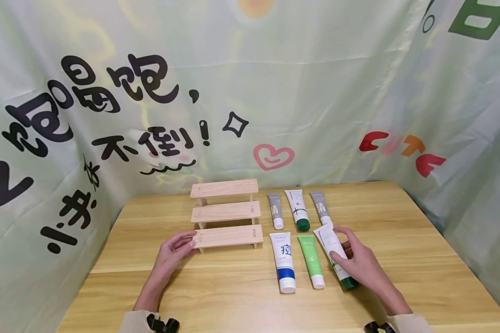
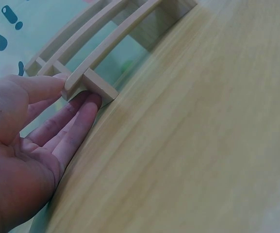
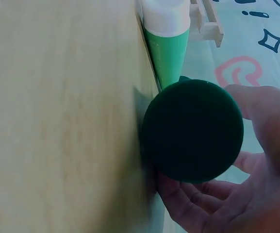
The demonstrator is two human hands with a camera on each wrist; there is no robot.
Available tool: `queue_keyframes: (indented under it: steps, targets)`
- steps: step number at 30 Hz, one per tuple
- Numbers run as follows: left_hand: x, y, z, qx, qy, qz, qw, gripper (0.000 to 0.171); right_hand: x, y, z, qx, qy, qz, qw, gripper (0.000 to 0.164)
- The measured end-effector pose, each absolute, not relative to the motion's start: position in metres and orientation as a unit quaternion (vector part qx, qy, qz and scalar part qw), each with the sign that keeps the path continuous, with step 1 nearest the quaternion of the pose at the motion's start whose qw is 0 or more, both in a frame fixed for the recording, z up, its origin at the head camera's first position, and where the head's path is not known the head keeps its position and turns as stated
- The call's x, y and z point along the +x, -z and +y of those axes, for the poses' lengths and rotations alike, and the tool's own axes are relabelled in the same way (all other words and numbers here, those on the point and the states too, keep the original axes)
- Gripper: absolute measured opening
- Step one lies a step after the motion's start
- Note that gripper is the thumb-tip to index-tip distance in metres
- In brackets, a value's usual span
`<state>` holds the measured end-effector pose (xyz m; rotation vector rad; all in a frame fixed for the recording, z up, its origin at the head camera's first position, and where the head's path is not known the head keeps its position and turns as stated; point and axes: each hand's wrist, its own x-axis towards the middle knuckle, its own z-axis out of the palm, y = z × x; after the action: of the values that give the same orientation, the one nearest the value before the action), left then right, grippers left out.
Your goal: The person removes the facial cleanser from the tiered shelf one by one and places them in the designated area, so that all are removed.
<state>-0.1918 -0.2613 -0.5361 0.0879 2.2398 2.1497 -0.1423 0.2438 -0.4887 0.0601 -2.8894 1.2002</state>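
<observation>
My left hand (image 1: 171,255) holds the left end of the front board of a three-tier wooden display stand (image 1: 229,236). In the left wrist view the thumb lies at the board's edge and the other fingers (image 2: 79,121) reach beneath it. On the right, my right hand (image 1: 361,261) grips a white tube (image 1: 329,240) with a dark green cap (image 3: 193,131). That tube lies slanted, its cap toward me. Beside it is a light green tube (image 1: 310,254) with a white cap. The right wrist view shows the dark cap hiding most of the gripped tube.
A white tube with a blue band (image 1: 282,256) lies right of the stand. Behind it are a grey tube (image 1: 276,206), another white tube with a green cap (image 1: 296,206) and a second grey tube (image 1: 319,203). A printed cloth (image 1: 316,92) surrounds the wooden table (image 1: 216,296).
</observation>
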Motion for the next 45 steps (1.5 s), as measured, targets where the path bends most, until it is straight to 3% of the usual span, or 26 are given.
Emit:
queue_keyframes:
  steps: [22, 32, 45]
  targets:
    - [-0.192, 0.538, -0.261, 0.041, -0.696, 0.716, 0.014, 0.039, -0.145, 0.479, 0.258, -0.014, -0.347, -0.934, -0.078, 0.064]
    - [-0.194, 0.538, -0.263, 0.051, -0.701, 0.711, 0.016, 0.040, -0.148, 0.479, 0.268, 0.008, -0.377, -0.923, -0.076, 0.059]
    - [-0.193, 0.537, -0.263, 0.042, -0.696, 0.716, 0.020, 0.040, -0.161, 0.469, 0.285, 0.009, -0.454, -0.875, -0.169, 0.054]
